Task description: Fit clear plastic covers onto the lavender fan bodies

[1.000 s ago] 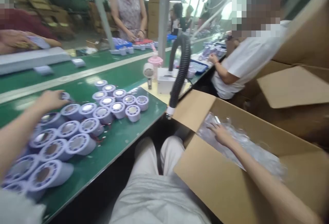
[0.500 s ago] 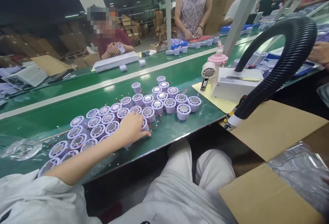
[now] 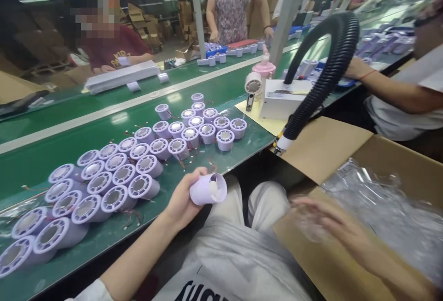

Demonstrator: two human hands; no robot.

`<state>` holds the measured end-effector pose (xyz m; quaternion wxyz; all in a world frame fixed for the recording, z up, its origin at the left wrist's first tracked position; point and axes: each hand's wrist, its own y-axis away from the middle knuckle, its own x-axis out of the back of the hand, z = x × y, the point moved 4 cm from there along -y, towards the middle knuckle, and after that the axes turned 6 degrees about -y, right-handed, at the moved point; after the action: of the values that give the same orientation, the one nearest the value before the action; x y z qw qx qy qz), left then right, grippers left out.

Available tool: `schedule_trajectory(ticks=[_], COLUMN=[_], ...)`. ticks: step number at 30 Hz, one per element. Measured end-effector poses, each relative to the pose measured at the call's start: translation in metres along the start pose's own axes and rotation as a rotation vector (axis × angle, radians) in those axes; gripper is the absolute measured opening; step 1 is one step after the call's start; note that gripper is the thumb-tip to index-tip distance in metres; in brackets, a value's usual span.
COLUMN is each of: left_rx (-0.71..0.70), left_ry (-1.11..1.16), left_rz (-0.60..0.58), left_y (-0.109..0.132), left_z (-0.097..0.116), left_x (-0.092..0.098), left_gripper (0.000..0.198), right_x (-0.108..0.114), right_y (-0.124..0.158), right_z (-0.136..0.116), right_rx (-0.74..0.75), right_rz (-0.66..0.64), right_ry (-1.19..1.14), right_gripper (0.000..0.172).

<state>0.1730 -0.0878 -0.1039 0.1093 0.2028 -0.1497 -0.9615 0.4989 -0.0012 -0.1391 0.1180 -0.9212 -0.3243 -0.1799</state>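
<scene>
Rows of lilac cups run from the lower left of the frame to its centre on a green bench, most with a round metallic disc facing up; thin red wires trail among them. At upper left, a worker in a maroon shirt sits behind a white slab. The person's left hand, at lower centre, is closed around one cup, raised over the bench's near edge and tilted, its hollow end toward the right and a white part showing inside. At top centre, a worker in a patterned top stands across the bench. Right of centre, a small fan stands before a pink bottle, beside a white box with a black hose arching above it. At lower right, the right hand, blurred and well apart from the left, has its fingers closed on a clear piece above a flap of the carton, which holds more clear plastic. At the right edge, a co-worker's arm reaches toward the bench.
</scene>
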Motion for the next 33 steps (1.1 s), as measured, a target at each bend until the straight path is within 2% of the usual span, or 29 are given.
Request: schedule_trajectory(ticks=[2, 4, 6, 8, 10, 12, 16, 18, 20, 23, 26, 28, 31, 33], left_rx=[0.204, 0.286, 0.209, 0.067, -0.071, -0.17, -0.325, -0.392, -0.466, -0.599, -0.673, -0.643, -0.509, -0.381], left_ry=[0.044, -0.057, -0.232, -0.444, -0.671, -0.86, -0.977, -0.969, -0.969, -0.971, -0.96, -0.946, -0.844, -0.693], left_rz=[-0.084, -0.252, -0.443, -0.573, -0.604, -0.564, -0.492, -0.468, -0.408, -0.339, -0.353, -0.418, -0.523, -0.537], left_y=[-0.009, -0.012, -0.012, -0.01, -0.008, -0.006, 0.0, 0.0, -0.002, -0.008, -0.013, -0.015, -0.013, -0.011], left_z=[-0.03, -0.046, -0.048, -0.041, -0.032, -0.025, -0.021, -0.024, -0.027, -0.033, -0.04, -0.045, -0.05, -0.05], left_x=[-0.017, -0.031, -0.041, -0.046, -0.048, -0.049, -0.053, -0.054, -0.051, -0.046, -0.044, -0.045, -0.049, -0.049], left_gripper=[0.041, 0.045, 0.041, 0.033, 0.028, 0.034, 0.053, 0.058, 0.065, 0.072, 0.068, 0.067, 0.065, 0.062], right_x=[-0.034, -0.06, -0.073, -0.076, -0.073, -0.07, -0.07, -0.073, -0.072, -0.067, -0.063, -0.062, -0.06, -0.059], right_y=[-0.011, -0.024, -0.034, -0.039, -0.041, -0.042, -0.042, -0.042, -0.042, -0.044, -0.046, -0.047, -0.047, -0.045], right_z=[-0.034, -0.059, -0.073, -0.079, -0.081, -0.083, -0.082, -0.079, -0.079, -0.081, -0.078, -0.072, -0.061, -0.058], right_rx=[0.158, 0.302, 0.368, 0.352, 0.305, 0.273, 0.265, 0.254, 0.223, 0.14, 0.016, -0.061, -0.117, -0.087], right_rz=[-0.088, -0.098, -0.075, -0.067, -0.08, -0.071, -0.092, -0.168, -0.213, -0.153, -0.061, -0.019, 0.013, -0.016], right_ry=[0.179, 0.378, 0.549, 0.653, 0.67, 0.659, 0.715, 0.627, 0.427, 0.138, -0.046, -0.178, -0.408, -0.466], right_gripper=[0.04, 0.046, 0.047, 0.047, 0.044, 0.037, 0.024, 0.018, 0.016, 0.019, 0.031, 0.032, 0.035, 0.025])
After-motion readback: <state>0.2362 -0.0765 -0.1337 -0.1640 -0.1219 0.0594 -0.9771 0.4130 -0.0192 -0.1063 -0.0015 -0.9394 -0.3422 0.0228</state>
